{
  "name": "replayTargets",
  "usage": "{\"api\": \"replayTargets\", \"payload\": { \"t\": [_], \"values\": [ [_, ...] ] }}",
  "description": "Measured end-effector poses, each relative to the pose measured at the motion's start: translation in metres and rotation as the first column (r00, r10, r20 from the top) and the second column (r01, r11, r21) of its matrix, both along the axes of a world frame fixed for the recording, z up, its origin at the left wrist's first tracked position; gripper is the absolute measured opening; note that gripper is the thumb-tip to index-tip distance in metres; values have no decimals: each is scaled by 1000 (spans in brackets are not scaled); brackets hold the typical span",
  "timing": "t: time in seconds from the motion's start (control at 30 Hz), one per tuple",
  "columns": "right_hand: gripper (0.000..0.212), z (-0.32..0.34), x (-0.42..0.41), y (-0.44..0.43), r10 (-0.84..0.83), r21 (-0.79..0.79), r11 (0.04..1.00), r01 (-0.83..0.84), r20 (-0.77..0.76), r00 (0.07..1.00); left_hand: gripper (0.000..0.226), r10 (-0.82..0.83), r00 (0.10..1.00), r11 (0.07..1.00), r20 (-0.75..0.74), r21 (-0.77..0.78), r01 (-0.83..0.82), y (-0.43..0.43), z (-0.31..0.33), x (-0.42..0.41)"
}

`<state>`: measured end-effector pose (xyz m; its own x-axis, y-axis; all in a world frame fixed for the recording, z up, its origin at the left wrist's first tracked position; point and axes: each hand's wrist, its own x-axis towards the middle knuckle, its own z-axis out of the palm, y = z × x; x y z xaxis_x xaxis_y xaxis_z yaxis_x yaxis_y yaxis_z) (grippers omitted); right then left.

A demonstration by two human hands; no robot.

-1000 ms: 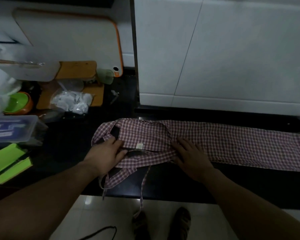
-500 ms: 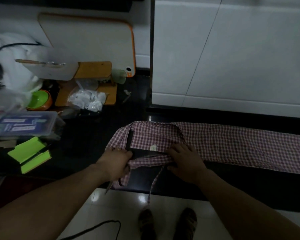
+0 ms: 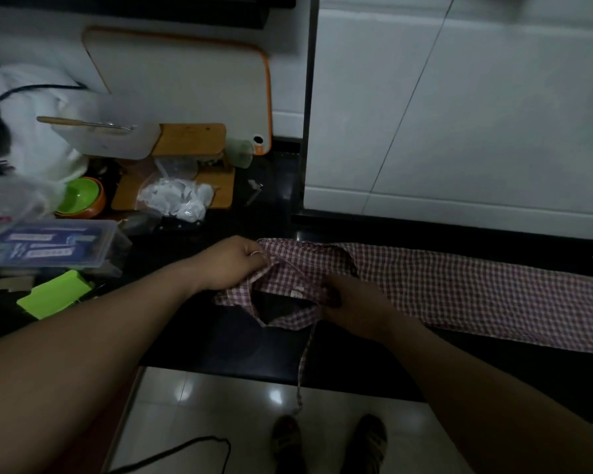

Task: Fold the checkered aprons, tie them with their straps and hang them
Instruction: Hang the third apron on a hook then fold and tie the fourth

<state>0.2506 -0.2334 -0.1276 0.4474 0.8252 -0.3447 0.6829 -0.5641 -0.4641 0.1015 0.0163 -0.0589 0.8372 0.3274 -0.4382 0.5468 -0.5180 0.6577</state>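
My left hand (image 3: pixel 235 265) and right hand (image 3: pixel 351 302) pinch the apron (image 3: pixel 459 289) at its bib end on the counter (image 3: pixel 220 340); the strap (image 3: pixel 305 357) dangling over the edge could snag and undo the fold.

**Bare forearms, a ring, dark patterned shoes**

Both arms are bare from the frame edge to the wrist; no sleeve, watch or bracelet shows on either. The left hand (image 3: pixel 231 263) wears a thin, pale ring (image 3: pixel 256 253) on one of its fingers. The right hand (image 3: pixel 355 304) carries nothing on the parts in view. On the feet are dark shoes (image 3: pixel 329 443) with a faint lighter pattern across their tops; dim light hides finer detail.
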Motion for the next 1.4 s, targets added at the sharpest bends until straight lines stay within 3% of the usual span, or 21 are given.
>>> {"api": "replayTargets", "payload": {
  "t": [0.1,0.17,0.23,0.3,0.37,0.4,0.43,0.47,0.53,0.6,0.63,0.7,0.8,0.9,0.97,1.07,1.13,1.23,1.33,1.4],
  "values": [
    [88,-4,-13,16,105,43,994,-104,-35,994,33,152,988,971,10,-191,-147,-11,12,15],
    [94,-8,-21,20,153,-12,988,-152,8,988,31,242,970,929,7,-290,-230,-14,18,22],
    [84,-11,-24,20,125,-10,992,-125,102,987,29,364,931,833,6,-450,-323,-14,21,26],
    [62,-12,-24,19,88,67,993,-100,164,983,28,498,866,656,-42,-635,-407,-15,25,31],
    [33,-8,-20,21,19,159,987,-38,117,993,26,598,801,492,-42,-769,-408,-14,25,38],
    [29,-3,-18,23,-58,184,982,51,37,998,28,662,750,450,-8,-796,-406,-12,19,43],
    [28,1,-14,25,-148,200,967,158,-64,987,31,718,693,491,64,-752,-440,-11,14,45],
    [28,6,-10,26,-239,214,940,265,-138,961,32,744,644,606,177,-584,-540,-13,6,41],
    [30,13,3,26,-386,240,876,418,-170,907,18,598,643,748,479,-45,-662,-26,-11,25],
    [31,16,15,16,-508,261,813,521,-118,853,4,167,787,864,594,296,-407,-48,-30,6],
    [25,17,18,9,-547,297,791,535,-50,836,2,-68,841,896,536,404,-185,-58,-42,-1],
    [13,14,20,-6,-508,353,816,458,61,859,12,-372,870,829,324,537,155,-76,-67,-7],
    [18,5,-1,-14,-136,183,975,126,44,990,31,-401,898,772,182,595,224,-84,-92,-7],
    [26,-16,-21,-12,140,-59,989,-132,166,976,35,-418,897,766,144,586,263,-82,-102,-12],
    [20,-16,-23,-11,84,29,996,-90,169,982,28,-420,897,763,138,588,267,-79,-105,-16],
    [18,6,-10,-23,-220,215,942,258,-184,958,18,-354,919,811,174,546,210,-76,-111,-18],
    [19,20,1,-41,-328,156,908,390,-317,890,14,-309,931,831,196,531,164,-77,-114,-18],
    [15,24,-4,-57,-229,53,969,242,-176,957,10,-297,930,830,217,541,139,-82,-113,-15],
    [24,11,-21,-34,-101,128,987,97,23,995,12,-349,910,803,224,572,168,-90,-106,-15],
    [24,-1,-30,-10,-22,89,996,18,48,999,12,-358,911,795,206,579,181,-94,-105,-18]
  ]
}}
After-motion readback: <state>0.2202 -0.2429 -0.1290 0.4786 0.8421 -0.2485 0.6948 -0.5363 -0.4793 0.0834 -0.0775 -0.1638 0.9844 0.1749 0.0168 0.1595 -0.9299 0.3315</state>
